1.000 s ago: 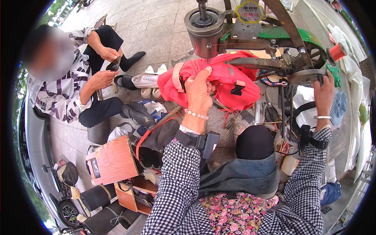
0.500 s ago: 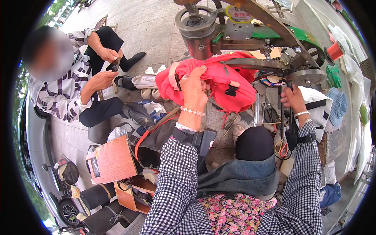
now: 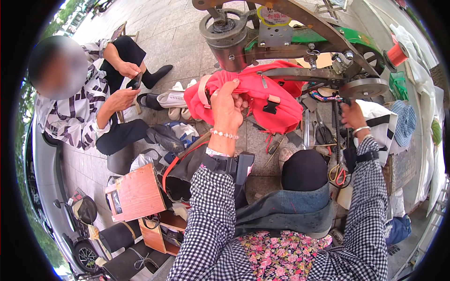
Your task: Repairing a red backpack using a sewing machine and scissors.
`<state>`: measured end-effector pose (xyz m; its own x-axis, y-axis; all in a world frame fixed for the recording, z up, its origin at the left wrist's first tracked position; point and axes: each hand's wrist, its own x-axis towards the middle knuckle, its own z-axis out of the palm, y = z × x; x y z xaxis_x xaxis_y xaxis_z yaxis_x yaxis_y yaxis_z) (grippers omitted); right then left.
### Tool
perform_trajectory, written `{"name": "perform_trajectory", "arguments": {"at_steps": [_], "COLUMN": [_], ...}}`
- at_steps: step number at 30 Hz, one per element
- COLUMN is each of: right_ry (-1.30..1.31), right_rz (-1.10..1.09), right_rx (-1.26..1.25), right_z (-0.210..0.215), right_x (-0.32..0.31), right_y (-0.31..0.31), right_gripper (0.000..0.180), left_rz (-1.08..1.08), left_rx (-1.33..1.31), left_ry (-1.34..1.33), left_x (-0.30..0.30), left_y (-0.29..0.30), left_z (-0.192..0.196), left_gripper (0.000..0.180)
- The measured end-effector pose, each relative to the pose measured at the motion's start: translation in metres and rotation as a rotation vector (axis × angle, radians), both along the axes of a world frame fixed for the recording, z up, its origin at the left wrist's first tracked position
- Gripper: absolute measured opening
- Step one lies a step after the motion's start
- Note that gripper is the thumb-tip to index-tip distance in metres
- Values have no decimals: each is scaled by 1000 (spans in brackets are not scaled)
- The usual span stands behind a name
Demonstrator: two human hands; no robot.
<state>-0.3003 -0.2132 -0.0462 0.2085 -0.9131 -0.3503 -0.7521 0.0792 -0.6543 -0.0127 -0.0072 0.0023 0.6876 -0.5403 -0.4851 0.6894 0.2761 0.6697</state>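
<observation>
The step in hand looks like stitching: a bright red fabric bag with black plastic buckles (image 3: 258, 105) lies beneath the head of a green and dark-metal hand-cranked sewing machine (image 3: 304, 36), with the machine's long narrow arm running across its upper part; whether the cloth is slipped around that arm or only lies under it, I cannot tell. The left hand (image 3: 228, 110) has its grip clamped on the bag's gathered cloth, thumb on top and fingers curled in below, just under the heavy steel cylinder at the machine's head (image 3: 226, 44). The right hand (image 3: 354, 116) is blurred, just below the round grey metal wheel (image 3: 364, 87); I cannot tell whether its grip is closed on a crank handle or apart from it. A spool of red-orange thread (image 3: 397, 54) stands beyond the wheel. On the grey stone paving (image 3: 183, 28), toward its right edge, lie dark-handled metal scissors (image 3: 321, 136), with a pair with red and yellow handles (image 3: 338, 174) nearer the person. As I judge it, the next move calls for turning the wheel in small, even amounts while the left hand keeps the cloth flat and guides the seam, with the thumb well clear of the needle's path.
</observation>
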Motion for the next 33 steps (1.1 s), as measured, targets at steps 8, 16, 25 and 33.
{"name": "perform_trajectory", "arguments": {"at_steps": [8,16,25,33], "right_ry": [-182,70,-52,435], "right_rz": [64,66,-2,479], "right_rx": [-391,-126,-511,-838], "right_z": [112,-18,103,-73], "right_x": [-25,-10,-27,-80], "right_y": [-12,-22,-19,-83], "right_gripper": [22,26,19,30], "left_rz": [-7,-117,-121,-174], "left_rx": [23,10,-20,65], "left_ry": [-3,18,-72,-123], "left_x": [5,7,3,-10], "left_y": [9,9,11,-11], "left_z": [3,1,1,13], "left_gripper": [13,10,20,23]}}
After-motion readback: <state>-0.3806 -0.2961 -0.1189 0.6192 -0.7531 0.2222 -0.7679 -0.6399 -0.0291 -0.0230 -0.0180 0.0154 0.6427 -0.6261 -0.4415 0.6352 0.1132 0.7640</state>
